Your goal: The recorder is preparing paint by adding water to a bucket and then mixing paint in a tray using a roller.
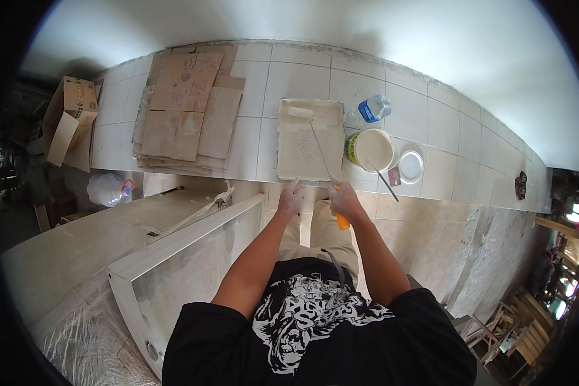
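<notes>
Slanting forward-left from the right hand [346, 201], the roller [300, 112] spans the tray [293, 161].

Tiled table [302, 74]: cardboard stack [174, 132] left; tray [296, 148] mid; bottle [374, 109], bucket [352, 150], lid [411, 167] right of tray.

I count one left hand [291, 198] and one right hand [346, 202]; toward the worker's twelve o'clock, one roller [300, 112], one tray [299, 151]; toward one, one bucket [352, 152], one stick [388, 186], one bottle [374, 109], one lid [411, 167]; eleven, one cardboard stack [174, 122], sheets hard to count; ten, one carton [80, 106], one jug [108, 189].
</notes>
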Demonstrator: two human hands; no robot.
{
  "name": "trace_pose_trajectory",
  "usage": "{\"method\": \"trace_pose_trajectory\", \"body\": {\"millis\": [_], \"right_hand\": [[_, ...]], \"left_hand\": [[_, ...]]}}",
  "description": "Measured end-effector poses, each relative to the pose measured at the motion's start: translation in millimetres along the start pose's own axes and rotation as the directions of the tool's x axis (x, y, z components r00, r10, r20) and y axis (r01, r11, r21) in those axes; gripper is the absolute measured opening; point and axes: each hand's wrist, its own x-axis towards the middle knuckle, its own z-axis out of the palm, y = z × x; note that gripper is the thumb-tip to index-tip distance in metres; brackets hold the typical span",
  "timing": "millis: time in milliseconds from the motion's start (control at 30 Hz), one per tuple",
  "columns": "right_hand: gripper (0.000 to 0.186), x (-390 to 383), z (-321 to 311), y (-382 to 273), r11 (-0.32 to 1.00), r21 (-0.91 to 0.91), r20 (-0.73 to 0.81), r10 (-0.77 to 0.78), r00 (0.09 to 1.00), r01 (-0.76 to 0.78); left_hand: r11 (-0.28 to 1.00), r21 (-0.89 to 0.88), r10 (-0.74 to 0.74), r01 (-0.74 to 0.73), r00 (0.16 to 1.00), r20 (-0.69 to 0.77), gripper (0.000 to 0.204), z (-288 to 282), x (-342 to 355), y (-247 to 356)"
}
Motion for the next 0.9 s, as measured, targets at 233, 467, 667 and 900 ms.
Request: {"method": "trace_pose_trajectory", "body": {"millis": [233,467,667,900], "right_hand": [[0.062,27,15,30,0.826,-0.512,-0.024,-0.287,0.957,0.235],[0.067,26,19,68,0.728,-0.642,-0.044,-0.351,0.935,0.242],[0.069,-4,8,71,0.818,-0.547,-0.063,-0.251,0.966,0.176],[0.067,51,10,63,0.832,-0.503,-0.082,-0.316,0.945,0.235]], "left_hand": [[0.999,-0.025,0.038,-0.04,0.998,-0.046,0.05,-3,2,-4],[0.998,0.046,0.044,-0.043,0.999,-0.012,0.049,-12,10,-5],[0.994,0.113,0.003,-0.001,1.0,-0.017,0.049,-16,11,-10],[0.996,0.069,0.048,-0.049,0.999,0.021,0.049,-9,20,0]]}}
